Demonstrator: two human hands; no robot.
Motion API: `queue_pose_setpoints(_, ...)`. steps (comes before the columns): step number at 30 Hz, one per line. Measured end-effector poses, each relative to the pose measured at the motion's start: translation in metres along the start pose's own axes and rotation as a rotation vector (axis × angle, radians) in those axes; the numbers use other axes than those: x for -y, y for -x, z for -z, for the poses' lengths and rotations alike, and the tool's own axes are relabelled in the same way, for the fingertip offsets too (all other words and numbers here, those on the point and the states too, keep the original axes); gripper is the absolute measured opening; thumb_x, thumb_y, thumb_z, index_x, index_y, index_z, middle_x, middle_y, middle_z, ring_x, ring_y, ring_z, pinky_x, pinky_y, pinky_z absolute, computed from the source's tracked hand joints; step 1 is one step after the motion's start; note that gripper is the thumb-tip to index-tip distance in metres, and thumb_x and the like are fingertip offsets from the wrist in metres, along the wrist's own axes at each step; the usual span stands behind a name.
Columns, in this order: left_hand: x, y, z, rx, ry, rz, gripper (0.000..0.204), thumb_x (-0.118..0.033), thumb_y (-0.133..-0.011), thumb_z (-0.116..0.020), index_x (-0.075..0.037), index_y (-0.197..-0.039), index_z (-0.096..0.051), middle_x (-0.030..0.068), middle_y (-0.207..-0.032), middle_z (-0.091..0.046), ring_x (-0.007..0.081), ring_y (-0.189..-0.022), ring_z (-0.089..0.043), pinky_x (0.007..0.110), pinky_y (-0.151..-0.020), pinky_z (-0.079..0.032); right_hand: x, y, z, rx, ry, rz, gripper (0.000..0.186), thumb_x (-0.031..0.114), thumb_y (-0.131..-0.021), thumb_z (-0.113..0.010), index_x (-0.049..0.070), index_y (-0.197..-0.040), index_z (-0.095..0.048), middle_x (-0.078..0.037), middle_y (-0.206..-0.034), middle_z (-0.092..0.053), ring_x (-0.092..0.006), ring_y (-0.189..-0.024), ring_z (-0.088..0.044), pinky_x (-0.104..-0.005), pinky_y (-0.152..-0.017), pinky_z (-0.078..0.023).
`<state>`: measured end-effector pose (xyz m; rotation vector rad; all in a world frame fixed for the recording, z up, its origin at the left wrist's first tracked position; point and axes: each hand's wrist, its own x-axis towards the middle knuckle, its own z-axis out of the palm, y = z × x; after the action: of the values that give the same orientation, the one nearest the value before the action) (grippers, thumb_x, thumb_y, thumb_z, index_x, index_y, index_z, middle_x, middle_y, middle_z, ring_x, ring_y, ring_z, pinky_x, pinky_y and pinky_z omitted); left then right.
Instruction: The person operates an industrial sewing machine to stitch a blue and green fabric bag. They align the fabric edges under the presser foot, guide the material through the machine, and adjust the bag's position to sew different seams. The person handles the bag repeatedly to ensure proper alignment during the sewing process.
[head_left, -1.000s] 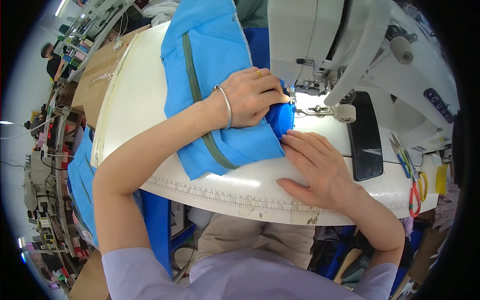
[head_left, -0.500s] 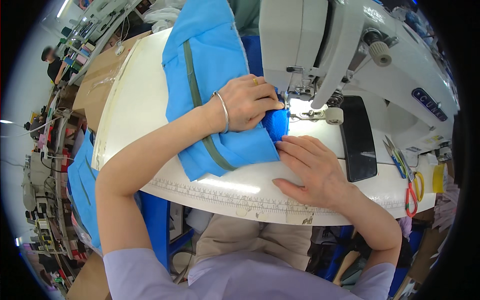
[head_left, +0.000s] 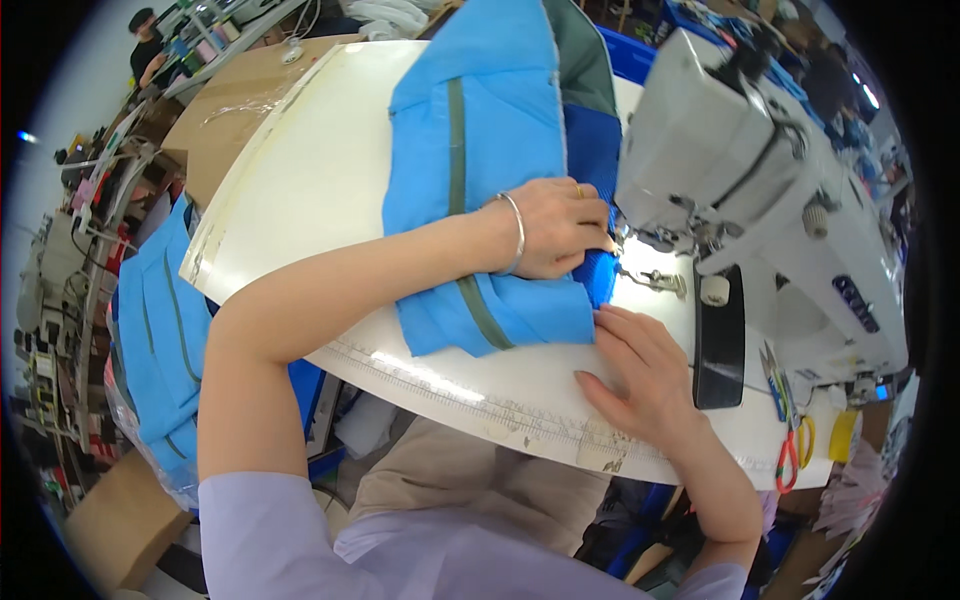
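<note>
Half-curled left hand (head_left: 558,228) and loosely open right hand (head_left: 648,378) touch blue cloth (head_left: 510,130) near the tabletop's (head_left: 300,210) front edge. Sewing appears unfinished.

You're in a sewing workshop: a sewing machine (head_left: 690,140) stands right, blue fabric pieces (head_left: 163,340) lie left, another person (head_left: 147,52) far left.

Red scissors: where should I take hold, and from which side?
Probably best by the red handle, coming from the person's side with the right hand, the nearer of the hands. The handle lies at the table's near edge, while the blades point away from the person.
</note>
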<state>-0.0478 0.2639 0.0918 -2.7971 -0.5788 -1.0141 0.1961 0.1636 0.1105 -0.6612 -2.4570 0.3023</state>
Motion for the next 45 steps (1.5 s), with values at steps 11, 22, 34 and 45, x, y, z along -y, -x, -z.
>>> queue_pose_setpoints(11, -0.047, 0.088, 0.081, 0.036, 0.034, 0.149, 0.039, 0.003, -0.068, -0.069, -0.008, -0.105, -0.075, 0.0054, -0.099, -0.069, 0.0259, -0.089, -0.067, 0.038, -0.078, -0.056, 0.0, 0.005, 0.001, -0.056, 0.029, -0.104, 0.036, 0.001, -0.076, -0.077, 0.005, -0.111, -0.073, -0.012, -0.117, -0.07, -0.031, -0.098, -0.069, -0.0378, -0.082, -0.056)
queue_pose_setpoints(22, -0.055, 0.093, 0.087, 0.037, 0.003, 0.159, 0.035, 0.002, -0.07, -0.067, -0.009, -0.102, -0.075, 0.0048, -0.1, -0.07, 0.0241, -0.09, -0.068, 0.038, -0.078, -0.056, 0.003, 0.006, -0.005, -0.114, 0.033, -0.076, 0.019, -0.001, -0.081, -0.074, 0.002, -0.099, -0.073, -0.013, -0.108, -0.072, -0.0307, -0.098, -0.069, -0.0386, -0.081, -0.056)
queue_pose_setpoints(34, -0.135, 0.074, 0.149, 0.278, 0.015, 0.211, 0.03, -0.026, -0.086, -0.075, -0.01, -0.111, -0.075, 0.0109, -0.118, -0.071, 0.0328, -0.116, -0.063, 0.052, -0.109, -0.044, 0.057, 0.063, -0.018, -0.167, 0.348, -0.178, 0.04, 0.015, -0.083, -0.076, 0.001, -0.119, -0.066, -0.018, -0.126, -0.065, -0.0357, -0.118, -0.062, -0.0448, -0.1, -0.05)
queue_pose_setpoints(45, -0.185, 0.182, 0.193, -0.048, -0.079, 1.332, 0.044, -0.018, -0.088, -0.071, -0.01, -0.13, -0.066, 0.0137, -0.109, -0.073, 0.023, -0.094, -0.07, 0.03, -0.087, -0.054, 0.081, 0.077, -0.03, -0.086, 0.498, -0.17, 0.09, 0.038, -0.067, -0.087, -0.005, -0.137, -0.053, -0.025, -0.14, -0.055, -0.0399, -0.135, -0.05, -0.0527, -0.113, -0.039)
